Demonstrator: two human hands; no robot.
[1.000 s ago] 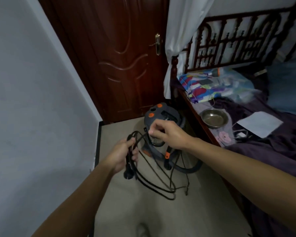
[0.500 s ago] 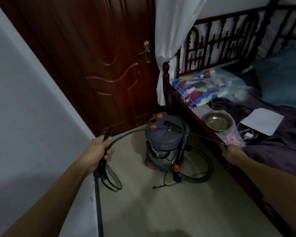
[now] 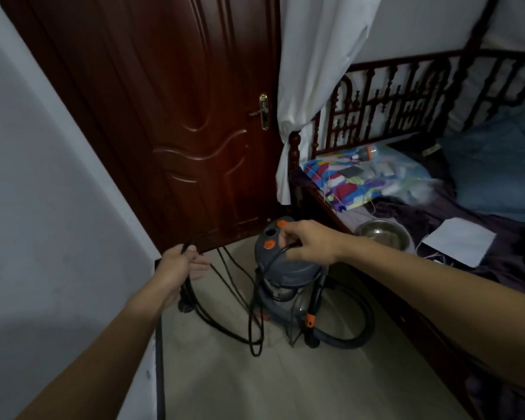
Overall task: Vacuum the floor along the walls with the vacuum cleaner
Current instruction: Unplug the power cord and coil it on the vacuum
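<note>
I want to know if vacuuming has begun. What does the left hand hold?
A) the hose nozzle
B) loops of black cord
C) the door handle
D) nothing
B: the left hand grips the black cord, its loops hanging beside the vacuum cleaner.

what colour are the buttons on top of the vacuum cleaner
Orange buttons on the grey vacuum cleaner lid, seen in the head view.
</note>
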